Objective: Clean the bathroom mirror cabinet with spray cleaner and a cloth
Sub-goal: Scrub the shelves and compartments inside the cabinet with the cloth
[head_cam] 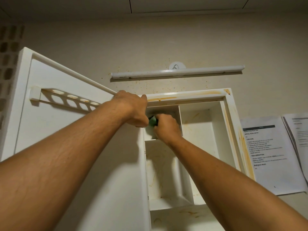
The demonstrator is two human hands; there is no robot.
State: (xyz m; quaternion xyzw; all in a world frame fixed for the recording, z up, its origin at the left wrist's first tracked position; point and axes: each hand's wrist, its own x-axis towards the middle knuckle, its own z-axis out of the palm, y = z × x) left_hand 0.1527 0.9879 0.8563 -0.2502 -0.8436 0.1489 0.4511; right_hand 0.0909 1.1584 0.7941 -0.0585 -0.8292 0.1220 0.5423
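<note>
**A:** From the head view, what is being held, and where?

**B:** A green cloth [152, 121] is gripped in the right hand [166, 127] and pressed into the upper left compartment [164, 111] of the mirror cabinet [228, 130]. The left hand [131, 110] is curled over the cabinet's top left corner, just beside the open door [50, 130].

**A:** Why is the left hand placed there?

**B:** Most likely the body is being steadied for a reach above head height, and the door is kept swung clear. That is only judged, not seen.

**A:** How far along is the job?

**B:** Not far, it seems. Orange stains [206, 93] are seen along the top frame and down the right side, and fainter marks lie in the lower compartments. The rack [66, 99] on the door is soiled too.

**A:** Is the spray cleaner seen?

**B:** No bottle is in view. Above the cabinet a light bar [176, 72] is mounted, and printed sheets [270, 155] are fixed to the wall on the right.
</note>
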